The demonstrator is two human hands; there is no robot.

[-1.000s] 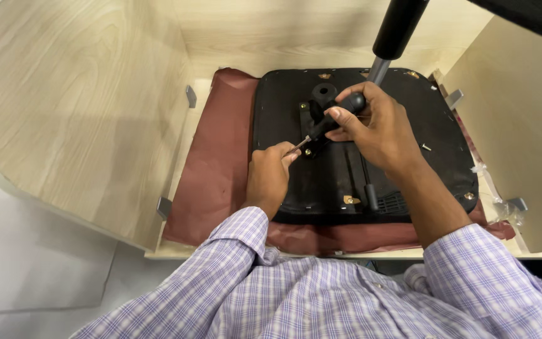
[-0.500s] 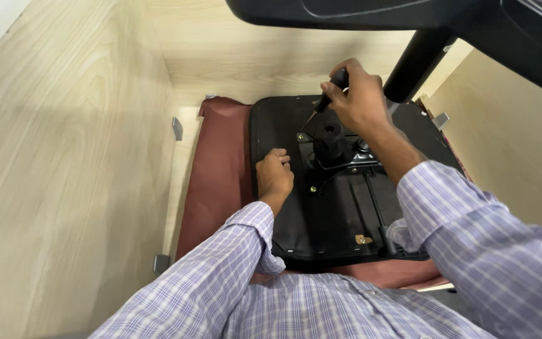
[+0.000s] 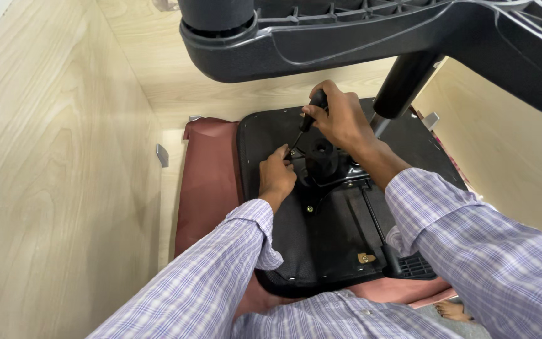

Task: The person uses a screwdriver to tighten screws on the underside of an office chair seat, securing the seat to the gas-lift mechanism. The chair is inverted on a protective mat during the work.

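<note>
Pale wood-grain panels wall me in on the left and ahead, another panel slanting on the right; small grey metal brackets sit at the left panel's foot, one more on the right; a black plastic chair base looms overhead with its dark column angling down; my sleeves are lilac check; bare toes peek bottom right
</note>
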